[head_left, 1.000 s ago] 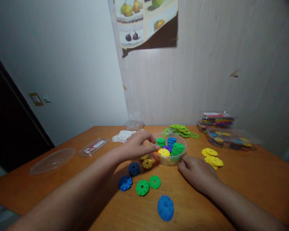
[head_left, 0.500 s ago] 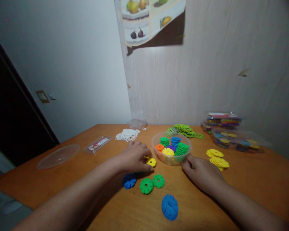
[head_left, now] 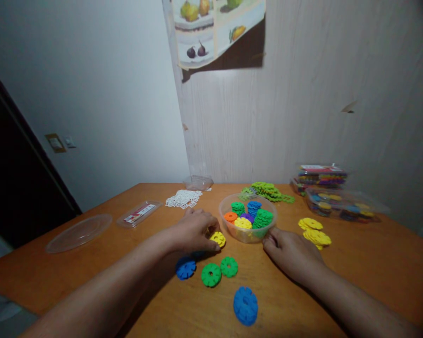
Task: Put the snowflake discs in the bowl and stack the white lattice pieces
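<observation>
My left hand (head_left: 193,231) lies low on the wooden table (head_left: 356,263), fingers curled down over yellow toothed discs (head_left: 218,239) just left of a clear round bowl (head_left: 247,234). Whether the fingers actually grip a disc is hidden. The bowl holds orange, yellow, green, blue and purple discs. My right hand (head_left: 292,253) rests closed against the bowl's near right rim, steadying it. In front of the hands lie a blue disc (head_left: 185,269), two green discs (head_left: 219,271) and a larger blue stack (head_left: 246,305).
Yellow discs (head_left: 314,231) lie right of the bowl. Light green pieces (head_left: 268,191) and white pieces (head_left: 183,198) sit farther back. Clear boxes of coloured pieces (head_left: 333,197) stand at the back right. A round lid (head_left: 78,232) and a small flat case (head_left: 138,213) lie at left.
My left hand dropped from the bowl's rim to the table at the yellow discs. An orange disc now shows in the bowl. My right hand stayed at the bowl.
</observation>
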Tool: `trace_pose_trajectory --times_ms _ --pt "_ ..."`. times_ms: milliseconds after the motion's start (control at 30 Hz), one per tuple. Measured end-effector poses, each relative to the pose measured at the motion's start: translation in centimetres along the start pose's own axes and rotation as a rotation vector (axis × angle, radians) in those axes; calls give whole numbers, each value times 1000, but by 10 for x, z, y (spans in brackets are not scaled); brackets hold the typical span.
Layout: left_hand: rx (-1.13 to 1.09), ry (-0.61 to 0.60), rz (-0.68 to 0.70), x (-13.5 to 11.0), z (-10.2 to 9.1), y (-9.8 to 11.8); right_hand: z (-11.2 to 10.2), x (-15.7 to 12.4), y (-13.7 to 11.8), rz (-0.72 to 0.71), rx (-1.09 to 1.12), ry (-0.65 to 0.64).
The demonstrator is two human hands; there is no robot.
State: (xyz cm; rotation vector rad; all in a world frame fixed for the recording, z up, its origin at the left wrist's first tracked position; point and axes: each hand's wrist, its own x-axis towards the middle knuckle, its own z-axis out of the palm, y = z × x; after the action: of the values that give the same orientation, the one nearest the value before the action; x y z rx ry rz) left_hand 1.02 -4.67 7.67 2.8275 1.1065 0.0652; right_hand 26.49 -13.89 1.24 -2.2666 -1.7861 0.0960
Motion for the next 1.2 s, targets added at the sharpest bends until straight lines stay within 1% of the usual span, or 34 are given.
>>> trace_pose_trajectory --times_ms 100,167,233,300,367,433,567,700,800,900,1000,1100,1200 --pt "-38 42 -19 -9 -15 -3 -2 -1 -2 -4 3 10" --pt "-66 118 -29 -14 -27 -2 -2 -1 -2 -1 3 9" --pt "-102 191 -15 -14 -38 3 -1 -1 -1 5 1 12" --pt "-116 232 27 -9 -43 10 1 0 0 6 1 15" --pt "-99 231 66 1 -43 18 3 1 1 -8 9 19" --pt "-72 219 96 15 -39 24 4 1 2 -23 15 24" --pt "-61 206 111 40 -31 31 3 0 1 -20 15 32" --pt "-52 154 109 49 -32 37 -1 -1 -1 -22 21 27" --pt "-58 158 103 46 -36 38 -1 -1 -1 -31 17 28" --pt "-63 220 86 35 -37 32 -1 -1 0 -26 15 25" --pt "-90 276 48 20 -34 23 -1 -1 0 -19 7 23" --pt "-120 268 6 4 -28 14 0 -1 1 -13 -7 14" --pt "-99 223 -15 -7 -22 11 1 0 1 -7 -13 7"
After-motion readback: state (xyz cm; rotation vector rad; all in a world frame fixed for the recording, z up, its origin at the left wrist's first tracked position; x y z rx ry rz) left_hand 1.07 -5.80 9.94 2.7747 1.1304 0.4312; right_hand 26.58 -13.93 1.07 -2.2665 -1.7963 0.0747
